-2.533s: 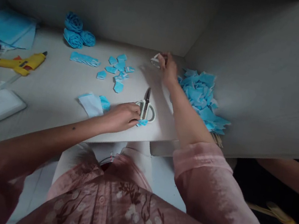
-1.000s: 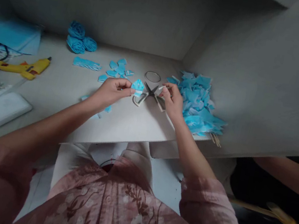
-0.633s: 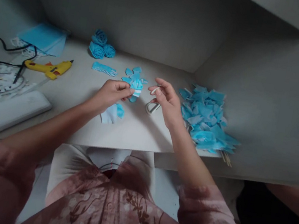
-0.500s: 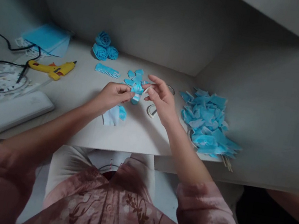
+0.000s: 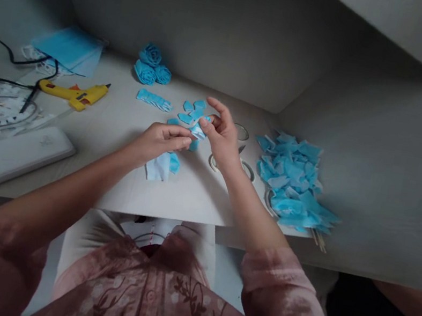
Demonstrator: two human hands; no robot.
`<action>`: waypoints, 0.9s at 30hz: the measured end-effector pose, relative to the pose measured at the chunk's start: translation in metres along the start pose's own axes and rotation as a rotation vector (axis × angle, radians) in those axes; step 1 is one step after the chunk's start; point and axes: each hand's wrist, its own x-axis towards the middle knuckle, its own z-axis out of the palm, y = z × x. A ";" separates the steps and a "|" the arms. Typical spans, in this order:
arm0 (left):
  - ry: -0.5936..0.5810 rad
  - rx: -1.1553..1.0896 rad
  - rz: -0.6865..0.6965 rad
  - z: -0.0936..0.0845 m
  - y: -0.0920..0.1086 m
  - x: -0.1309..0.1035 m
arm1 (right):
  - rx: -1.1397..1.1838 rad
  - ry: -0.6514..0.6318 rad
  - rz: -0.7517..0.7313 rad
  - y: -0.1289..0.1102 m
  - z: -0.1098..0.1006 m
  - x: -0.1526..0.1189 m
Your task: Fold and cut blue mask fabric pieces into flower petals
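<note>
Between my hands, over the middle of the desk, is a small blue-and-white piece of folded mask fabric [image 5: 198, 133]. My right hand [image 5: 222, 138] pinches it between thumb and fingers, with the index finger raised. My left hand [image 5: 165, 142] is closed at the piece's left end, thumb against the fingers. Just beyond them lie several cut blue petal pieces [image 5: 192, 112]. A white and blue scrap of fabric [image 5: 159, 167] rests under my left hand. Scissors [image 5: 248, 171] lie partly hidden beneath my right hand and wrist.
Blue fabric roses [image 5: 146, 71] and a pleated blue strip [image 5: 154, 99] stand at the back. A yellow glue gun [image 5: 79, 95], blue masks [image 5: 70, 50] and a white power bank [image 5: 10, 161] are left. Right are a heap of blue fabric pieces [image 5: 293, 167], thin sticks [image 5: 319, 240] and a ring [image 5: 241, 132].
My right hand has come in and closed on the folded fabric, which has turned and shifted slightly right. My left hand has lowered a little. The whole view has shifted slightly.
</note>
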 end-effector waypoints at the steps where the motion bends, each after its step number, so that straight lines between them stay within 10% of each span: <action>1: 0.004 -0.011 -0.015 0.000 0.001 0.000 | -0.009 0.010 -0.004 0.001 0.000 0.000; 27: 0.045 0.075 -0.031 -0.002 -0.013 0.004 | 0.179 0.024 -0.054 0.018 0.014 -0.018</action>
